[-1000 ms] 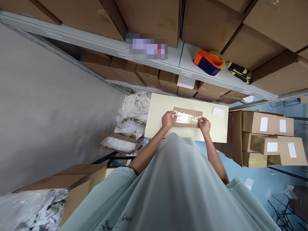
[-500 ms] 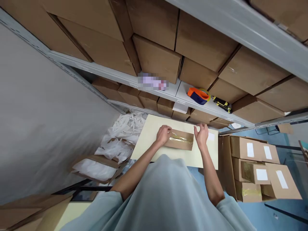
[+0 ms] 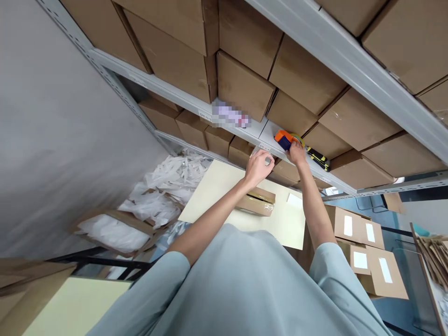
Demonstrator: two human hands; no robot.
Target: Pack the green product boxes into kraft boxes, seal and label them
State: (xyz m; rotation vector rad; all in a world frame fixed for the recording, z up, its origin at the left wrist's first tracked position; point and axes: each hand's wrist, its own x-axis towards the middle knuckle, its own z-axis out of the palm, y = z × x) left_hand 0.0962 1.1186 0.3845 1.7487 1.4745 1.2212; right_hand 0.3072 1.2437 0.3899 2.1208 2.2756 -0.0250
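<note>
My right hand reaches to the shelf and is closed on the orange and dark blue tape dispenser. My left hand is raised over the far edge of the board, its fingers curled into a pinch; anything in them is too small to make out. Below it a small cardboard box lies on the pale yellow board, with clear tape along its seam. Part of the box is hidden behind my left forearm. To its right a white label lies on the board.
On the shelf, a yellow and black cutter lies right of the dispenser, before stacked cardboard boxes. White scrap material is heaped at left. Labelled boxes stand at right. A grey shelf beam crosses overhead.
Both hands have left the small box. My right hand has moved up to the shelf and taken hold of the tape dispenser; my left has risen to the board's far edge.
</note>
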